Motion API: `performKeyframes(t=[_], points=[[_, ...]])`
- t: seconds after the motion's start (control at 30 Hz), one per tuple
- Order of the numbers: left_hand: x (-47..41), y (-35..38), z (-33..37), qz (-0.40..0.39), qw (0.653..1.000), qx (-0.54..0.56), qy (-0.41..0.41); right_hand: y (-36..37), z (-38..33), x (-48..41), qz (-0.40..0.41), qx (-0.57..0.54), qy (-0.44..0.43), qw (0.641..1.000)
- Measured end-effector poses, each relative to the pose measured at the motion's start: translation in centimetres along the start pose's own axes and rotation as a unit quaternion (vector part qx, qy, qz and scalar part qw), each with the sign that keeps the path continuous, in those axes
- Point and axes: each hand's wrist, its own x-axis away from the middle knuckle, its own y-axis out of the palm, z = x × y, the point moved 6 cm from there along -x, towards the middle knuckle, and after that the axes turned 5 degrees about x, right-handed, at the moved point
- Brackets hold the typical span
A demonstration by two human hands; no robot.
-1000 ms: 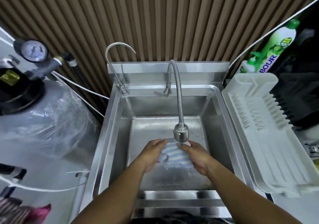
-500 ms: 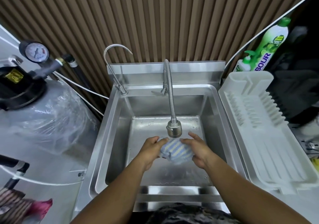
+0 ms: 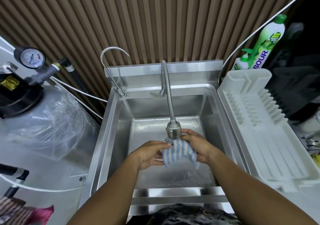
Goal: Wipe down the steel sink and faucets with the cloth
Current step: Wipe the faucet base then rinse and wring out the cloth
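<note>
Brown slatted wall [image 3: 155,16] filled the background. On the left we recorded a grey tank [image 3: 43,129] wrapped in clear plastic film. The steel sink [image 3: 110,120] sat at centre, with droplets on the basin floor. A white dish rack [image 3: 259,138] lay on the tabletop just beside the sink's right rim.

Two faucets rose from the sink's back ledge. The flexible-hose faucet [image 3: 170,103] arched forward over the basin and ended in a spray head. The thin gooseneck faucet [image 3: 121,92] stood at the back left corner. A green-capped detergent bottle [image 3: 265,39] leaned behind the rack.

We noted both hands over the basin, together holding the cloth [image 3: 176,151], a blue-and-cream striped knit, directly under the spray head. The left hand [image 3: 149,153] pinched the cloth's left edge, thumb on top, fingers curled beneath. The right hand [image 3: 197,145] gripped the right side, fingers curled over it and touching the spray head. The cloth's lower right corner hung free, blurred. A pressure gauge [image 3: 31,57] sat above the tank.
</note>
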Motion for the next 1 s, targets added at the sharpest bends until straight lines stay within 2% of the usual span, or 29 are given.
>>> performKeyframes(t=[0.17,0.3,0.37,0.43,0.5,0.63,0.7,0.77,0.87,0.93,1.0], points=[[-0.5,-1.3,0.5,0.116,0.989,0.011,0.092,-0.8,0.3,0.1,0.015,0.05,0.024,0.998],[-1.0,-1.9,0.7,0.134,0.982,0.074,0.113,-1.7,1.0,0.6,0.019,0.097,0.049,0.994],[-1.1,-1.9,1.0,0.149,0.98,0.062,0.116,-1.8,1.1,0.6,0.025,0.1,0.05,0.993],[-1.0,-1.4,1.3,0.134,0.984,0.011,0.12,-1.3,1.2,0.5,0.013,0.079,0.054,0.995],[-1.0,-0.3,1.2,0.087,0.989,-0.028,0.12,-0.7,1.1,0.2,-0.009,0.033,0.043,0.998],[-1.5,0.2,0.2,0.033,0.994,-0.011,0.104,-0.4,0.5,0.3,-0.029,-0.022,0.021,0.999],[-1.9,0.2,0.1,0.052,0.993,-0.011,0.11,-0.5,0.5,0.3,0.009,0.006,0.016,1.0],[-2.3,0.2,0.6,0.104,0.987,-0.042,0.117,-0.7,0.7,0.2,0.057,0.03,0.013,0.998],[-2.7,0.5,1.2,0.166,0.979,-0.042,0.107,0.5,1.4,0.2,0.042,0.042,0.017,0.998],[-3.2,1.3,1.0,0.162,0.983,-0.022,0.086,1.1,1.3,0.4,0.056,0.029,0.003,0.998],[-3.3,2.9,0.7,0.132,0.989,-0.001,0.069,0.8,1.3,0.3,0.131,0.028,0.003,0.991]])
